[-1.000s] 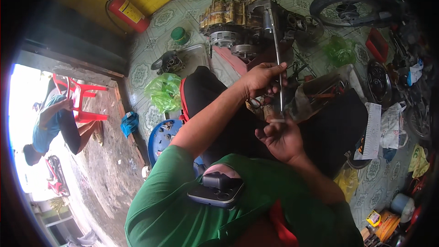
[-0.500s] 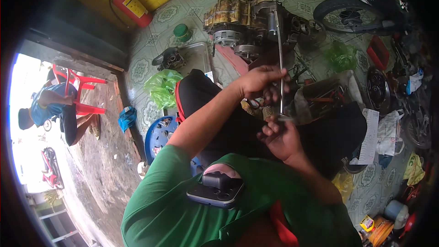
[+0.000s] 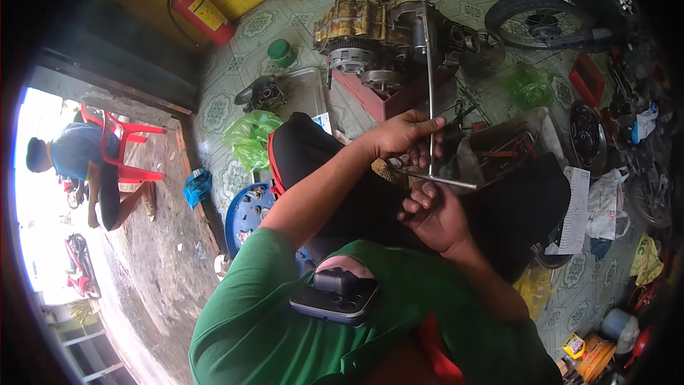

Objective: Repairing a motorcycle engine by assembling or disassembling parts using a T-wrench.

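A long steel T-handle wrench (image 3: 432,93) runs from the engine block (image 3: 385,28) on the floor back toward my lap. My left hand (image 3: 406,135) is closed loosely around its shaft, thumb stretched along the far side. At the near end, the wrench's crossbar lies sideways just beyond the curled fingers of my right hand (image 3: 438,217). That palm is turned up and I see nothing in it; whether the fingertips touch the bar is hard to make out. The wrench's far end meets the engine, where its tip is hidden. A reddish stand (image 3: 377,105) supports the engine.
A metal tray (image 3: 306,96) and a green-lidded jar (image 3: 282,53) lie left of the engine. A blue basin (image 3: 237,224) of small parts sits by my left knee. To the right are a tool bin (image 3: 552,132) and a wheel (image 3: 499,25). Outside, a person (image 3: 78,150) sits on a red chair.
The crossbar, blurred before, now shows clearly and lies sideways, so the wrench has turned. My hands stay in nearly the same places. The person outside has shifted posture.
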`<action>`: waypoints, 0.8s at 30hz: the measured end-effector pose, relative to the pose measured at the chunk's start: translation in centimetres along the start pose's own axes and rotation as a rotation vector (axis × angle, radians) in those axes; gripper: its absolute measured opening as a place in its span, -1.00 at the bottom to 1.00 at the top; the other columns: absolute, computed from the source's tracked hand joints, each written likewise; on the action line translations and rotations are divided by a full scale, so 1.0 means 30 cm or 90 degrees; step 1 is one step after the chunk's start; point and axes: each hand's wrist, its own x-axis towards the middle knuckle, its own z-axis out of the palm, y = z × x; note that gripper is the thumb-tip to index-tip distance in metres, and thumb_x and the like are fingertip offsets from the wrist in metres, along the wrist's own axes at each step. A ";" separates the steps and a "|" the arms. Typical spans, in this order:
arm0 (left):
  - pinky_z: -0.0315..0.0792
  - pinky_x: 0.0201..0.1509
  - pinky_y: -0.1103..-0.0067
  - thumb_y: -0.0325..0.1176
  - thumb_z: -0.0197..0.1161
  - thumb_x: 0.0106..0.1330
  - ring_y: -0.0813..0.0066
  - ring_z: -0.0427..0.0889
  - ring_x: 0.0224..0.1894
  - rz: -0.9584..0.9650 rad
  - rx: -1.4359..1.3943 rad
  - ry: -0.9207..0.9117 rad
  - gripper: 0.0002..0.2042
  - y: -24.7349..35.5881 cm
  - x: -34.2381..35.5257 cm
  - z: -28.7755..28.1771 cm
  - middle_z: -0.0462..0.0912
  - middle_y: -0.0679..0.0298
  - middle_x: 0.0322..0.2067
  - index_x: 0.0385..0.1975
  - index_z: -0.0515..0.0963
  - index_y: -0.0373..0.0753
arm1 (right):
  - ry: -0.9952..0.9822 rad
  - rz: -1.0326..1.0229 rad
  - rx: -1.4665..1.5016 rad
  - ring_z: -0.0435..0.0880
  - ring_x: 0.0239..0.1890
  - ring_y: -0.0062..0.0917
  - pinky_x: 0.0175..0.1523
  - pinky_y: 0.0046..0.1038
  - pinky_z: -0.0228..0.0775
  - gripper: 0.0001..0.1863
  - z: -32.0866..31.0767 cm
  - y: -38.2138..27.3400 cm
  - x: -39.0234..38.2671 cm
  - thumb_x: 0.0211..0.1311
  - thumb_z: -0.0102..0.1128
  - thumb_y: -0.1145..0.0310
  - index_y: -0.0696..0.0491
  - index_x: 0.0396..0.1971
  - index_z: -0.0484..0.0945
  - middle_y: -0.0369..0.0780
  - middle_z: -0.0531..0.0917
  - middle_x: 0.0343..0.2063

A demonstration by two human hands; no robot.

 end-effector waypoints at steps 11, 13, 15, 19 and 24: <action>0.42 -0.64 0.65 0.00 0.07 0.45 0.52 0.55 -0.68 0.026 -0.028 0.048 -0.62 -0.002 -0.004 -0.002 0.63 0.23 -0.53 -0.34 0.48 -0.25 | 0.142 -0.012 -0.068 0.53 -0.24 -0.44 -0.03 -0.18 0.38 -0.67 0.009 -0.001 0.026 0.46 -0.17 0.11 0.00 -0.27 0.52 -0.28 0.52 -0.45; 0.41 -0.64 0.65 -0.01 0.08 0.45 0.53 0.55 -0.68 0.057 -0.020 0.046 -0.63 -0.004 0.003 -0.006 0.63 0.24 -0.53 -0.32 0.50 -0.25 | -0.135 0.059 0.047 0.53 -0.24 -0.43 -0.01 -0.18 0.38 -0.69 -0.001 0.004 0.034 0.45 -0.17 0.15 0.01 -0.30 0.52 -0.28 0.51 -0.47; 0.41 -0.64 0.65 -0.02 0.08 0.45 0.54 0.55 -0.68 0.051 -0.001 0.065 -0.64 -0.005 0.005 -0.012 0.63 0.24 -0.53 -0.32 0.51 -0.25 | -0.048 0.057 0.034 0.54 -0.23 -0.43 -0.02 -0.17 0.39 -0.66 -0.008 0.010 0.016 0.46 -0.16 0.11 0.01 -0.29 0.54 -0.28 0.55 -0.44; 0.41 -0.64 0.65 -0.04 0.06 0.47 0.55 0.55 -0.68 0.040 0.063 0.094 -0.64 0.002 0.000 -0.019 0.64 0.25 -0.52 -0.31 0.52 -0.26 | 0.248 0.001 -0.134 0.55 -0.23 -0.42 -0.05 -0.19 0.40 -0.60 -0.020 0.003 -0.016 0.44 -0.11 0.00 0.01 -0.19 0.58 -0.28 0.62 -0.36; 0.40 -0.66 0.65 -0.06 0.01 0.49 0.52 0.52 -0.71 0.056 -0.038 0.051 -0.66 0.008 0.005 -0.001 0.63 0.25 -0.54 -0.32 0.46 -0.24 | -0.114 0.019 0.062 0.56 -0.22 -0.40 -0.05 -0.21 0.40 -0.58 -0.031 -0.006 0.022 0.44 -0.11 0.00 0.03 -0.12 0.57 -0.24 0.62 -0.35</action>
